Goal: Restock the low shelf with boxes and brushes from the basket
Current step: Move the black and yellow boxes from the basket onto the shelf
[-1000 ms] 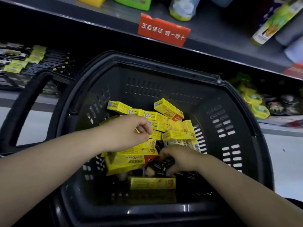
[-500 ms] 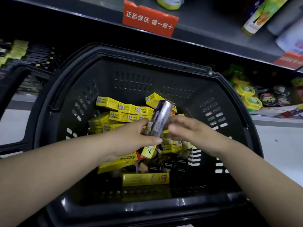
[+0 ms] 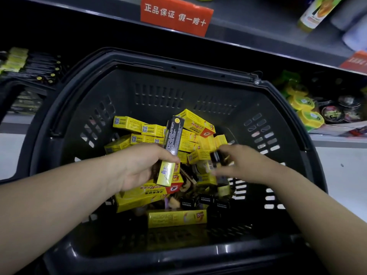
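A dark plastic basket point(image 3: 178, 253) fills the view, holding several yellow boxes point(image 3: 129, 123), small black packs point(image 3: 206, 200) and brushes. My left hand point(image 3: 139, 167) grips a long black-and-yellow box point(image 3: 173, 135) upright above the pile. My right hand point(image 3: 244, 165) is motion-blurred just right of it, low over the pile. Its fingers are curled round a small dark pack point(image 3: 215, 158). Similar black-and-yellow boxes point(image 3: 39, 68) lie in a row on the low shelf at the far left.
An upper shelf edge with a red sign point(image 3: 174, 14) runs above the basket. Yellow-lidded tubs point(image 3: 305, 114) and dark tins sit on the low shelf at the right. The basket's handle point(image 3: 12, 92) hangs out to the left. White floor shows on both sides.
Both hands lifted the long box from the pile; now only my left hand holds it. My right hand has let go and dropped back to the pile.
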A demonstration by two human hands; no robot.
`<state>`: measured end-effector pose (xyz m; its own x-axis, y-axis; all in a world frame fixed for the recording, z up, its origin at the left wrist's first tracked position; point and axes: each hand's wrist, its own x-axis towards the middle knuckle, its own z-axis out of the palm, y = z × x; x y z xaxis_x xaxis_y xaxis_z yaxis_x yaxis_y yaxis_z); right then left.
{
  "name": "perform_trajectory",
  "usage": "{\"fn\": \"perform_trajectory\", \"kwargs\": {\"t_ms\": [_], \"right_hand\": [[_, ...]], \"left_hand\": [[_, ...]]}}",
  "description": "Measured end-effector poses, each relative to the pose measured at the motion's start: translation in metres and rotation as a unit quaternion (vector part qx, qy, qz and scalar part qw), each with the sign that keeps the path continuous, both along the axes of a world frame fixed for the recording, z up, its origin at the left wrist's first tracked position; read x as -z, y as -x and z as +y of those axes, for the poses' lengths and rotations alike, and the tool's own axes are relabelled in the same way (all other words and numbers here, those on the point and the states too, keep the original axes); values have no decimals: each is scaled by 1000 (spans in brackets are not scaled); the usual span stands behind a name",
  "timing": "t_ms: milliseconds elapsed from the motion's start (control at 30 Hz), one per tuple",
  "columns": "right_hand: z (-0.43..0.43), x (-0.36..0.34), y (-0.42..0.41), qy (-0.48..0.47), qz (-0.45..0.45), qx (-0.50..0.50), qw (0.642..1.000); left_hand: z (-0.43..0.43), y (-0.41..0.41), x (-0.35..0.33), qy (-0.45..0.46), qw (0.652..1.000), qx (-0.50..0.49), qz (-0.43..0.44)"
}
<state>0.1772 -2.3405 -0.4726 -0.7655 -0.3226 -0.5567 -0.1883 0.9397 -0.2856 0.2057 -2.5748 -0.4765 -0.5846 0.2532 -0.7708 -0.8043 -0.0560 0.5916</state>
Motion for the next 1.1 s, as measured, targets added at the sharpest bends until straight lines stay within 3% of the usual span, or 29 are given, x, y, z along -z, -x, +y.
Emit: {"fn": "perform_trajectory", "kwargs": {"t_ms": [33,100,167,367,500,533,567,633,667,733,767,1100], "right_hand": [[-11,-13,-2,98,-14,68,993],[-29,-27,-9,265,-69,193,942],[-42,-28,-16,343,-102,260,897],[-51,-15,-23,395,-111,325,852],[-47,-11,-19,415,-142,343,830],[-41,-14,-15,401,-162,321,842],[-32,-17,-11,353,-176,275,877],[-11,-12,-4,144,-178,105,968],[-1,-3,-4,17,-175,12,984],[13,25,-12,-162,-201,-114,959],[16,40,-18,-196,-221,-138,945],[33,75,-19,-145,-200,-115,962]], "left_hand": [[0,0,-1,-7,1000,8,2],[2,-1,-4,-28,999,37,15],[3,-4,-7,-54,996,67,22],[3,-10,-8,-58,989,135,33],[3,-12,-6,13,979,185,85],[2,-12,-5,30,978,185,91],[2,-12,-3,42,979,179,89],[1,-10,2,55,985,150,71],[0,-10,3,60,987,138,61],[-1,-7,7,75,989,118,50],[-2,-6,8,81,990,108,45],[-1,-3,5,48,997,59,-2]]}}
